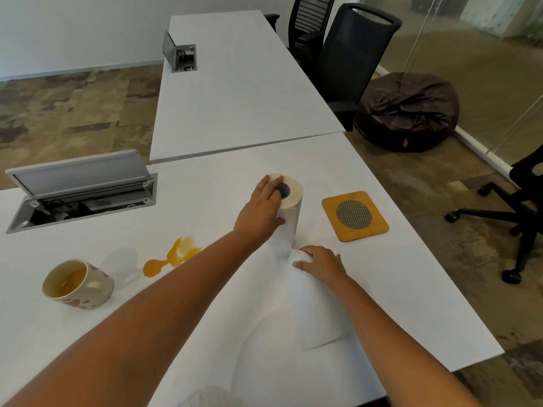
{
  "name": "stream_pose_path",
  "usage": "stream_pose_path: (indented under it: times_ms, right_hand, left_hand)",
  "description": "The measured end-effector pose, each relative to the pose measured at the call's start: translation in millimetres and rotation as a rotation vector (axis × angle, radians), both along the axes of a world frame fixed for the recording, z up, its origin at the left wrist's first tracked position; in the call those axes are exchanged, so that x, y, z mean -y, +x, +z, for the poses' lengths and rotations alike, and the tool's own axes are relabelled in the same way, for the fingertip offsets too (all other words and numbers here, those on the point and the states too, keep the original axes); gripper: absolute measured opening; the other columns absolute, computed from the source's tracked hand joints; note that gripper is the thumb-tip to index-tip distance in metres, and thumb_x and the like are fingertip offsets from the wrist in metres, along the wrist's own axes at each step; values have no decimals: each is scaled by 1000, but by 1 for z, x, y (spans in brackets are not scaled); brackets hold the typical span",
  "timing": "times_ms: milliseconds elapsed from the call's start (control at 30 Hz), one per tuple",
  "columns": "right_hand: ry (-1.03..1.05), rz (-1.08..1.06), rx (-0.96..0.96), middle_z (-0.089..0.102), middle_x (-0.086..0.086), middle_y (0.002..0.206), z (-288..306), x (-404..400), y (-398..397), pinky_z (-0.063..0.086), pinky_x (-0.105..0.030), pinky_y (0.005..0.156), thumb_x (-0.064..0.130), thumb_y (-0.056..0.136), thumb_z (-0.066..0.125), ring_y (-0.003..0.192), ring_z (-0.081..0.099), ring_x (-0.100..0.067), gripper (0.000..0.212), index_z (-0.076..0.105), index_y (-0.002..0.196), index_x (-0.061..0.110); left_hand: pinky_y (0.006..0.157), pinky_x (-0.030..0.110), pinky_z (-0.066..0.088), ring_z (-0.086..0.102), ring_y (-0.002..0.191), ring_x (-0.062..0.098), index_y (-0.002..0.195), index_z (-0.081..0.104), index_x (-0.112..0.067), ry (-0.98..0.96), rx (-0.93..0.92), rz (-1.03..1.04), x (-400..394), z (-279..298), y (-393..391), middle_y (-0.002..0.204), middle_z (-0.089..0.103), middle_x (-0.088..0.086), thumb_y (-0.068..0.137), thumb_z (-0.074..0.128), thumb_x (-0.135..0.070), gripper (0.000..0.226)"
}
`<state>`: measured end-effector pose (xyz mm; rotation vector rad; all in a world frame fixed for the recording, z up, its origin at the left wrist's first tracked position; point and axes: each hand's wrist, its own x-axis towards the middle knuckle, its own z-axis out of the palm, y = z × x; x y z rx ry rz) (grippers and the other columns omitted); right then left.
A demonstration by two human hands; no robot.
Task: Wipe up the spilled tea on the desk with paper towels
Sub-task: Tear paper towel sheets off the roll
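Observation:
A white paper towel roll [291, 207] stands upright on the white desk [205, 304]. My left hand [263, 208] holds the roll at its top, fingers over the core and thumb against its side. A loose sheet [311, 312] trails from the roll toward me. My right hand [321, 264] pinches that sheet close to the roll's base. An orange tea puddle [173, 257] lies left of my left forearm. A patterned mug [78, 284] lies tipped on its side at the left, with some tea inside.
A bamboo coaster [355, 215] sits right of the roll. An open cable hatch [82, 195] is at the far left of the desk. A second desk [235, 83] adjoins behind. Black office chairs [346, 63] and a brown beanbag [408, 110] stand to the right.

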<state>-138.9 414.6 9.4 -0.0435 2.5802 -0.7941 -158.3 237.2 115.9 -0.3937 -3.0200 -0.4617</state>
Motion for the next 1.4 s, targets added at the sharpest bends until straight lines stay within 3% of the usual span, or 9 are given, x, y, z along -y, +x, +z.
stream_pose_path:
  times_ms: [167,333,867,1100,1267,1400]
  right_hand:
    - [-68,-88,-72,71,-10,97,2,-11,5,43,-51,99,36,85,63,92,64,-28,25,69,94,13]
    - [-77,-130,-76,72,-11,93,4,-11,5,47,-44,90,35,84,65,81,61,-24,25,70,91,12]
    - [0,-140,-86,73,-9,94,7,-10,4,51,-35,78,37,83,65,84,66,-26,28,71,96,13]
    - [-13,-168,-93,73,-9,91,3,-13,4,41,-24,64,36,83,66,78,65,-23,27,71,95,12]
    - [-2,-172,-93,73,-9,93,1,-14,1,43,-24,65,35,84,65,75,61,-20,27,70,97,12]
    - [28,-193,-77,72,-9,97,-4,-20,2,51,-31,73,34,84,65,85,66,-26,27,69,100,12]
  left_hand:
    - [101,38,43,5,145,25,129,42,-3,-2,3,1,0,1,1,156,17,3,85,64,-20,52]
    - [102,38,43,4,145,25,131,41,-3,-10,13,-1,0,1,1,156,16,3,84,64,-21,55]
    - [103,40,42,6,144,25,132,39,-4,-5,4,-2,1,-2,0,156,17,3,84,65,-21,57]
    - [102,40,43,7,144,25,131,41,-4,7,-10,-1,1,-3,-1,155,19,3,83,66,-20,56]
    - [101,40,44,7,144,25,129,42,-5,20,-9,-3,1,-3,-1,155,19,3,83,66,-19,54]
    - [101,40,44,7,144,25,129,43,-5,25,-8,6,2,-3,0,155,19,2,83,66,-20,53]
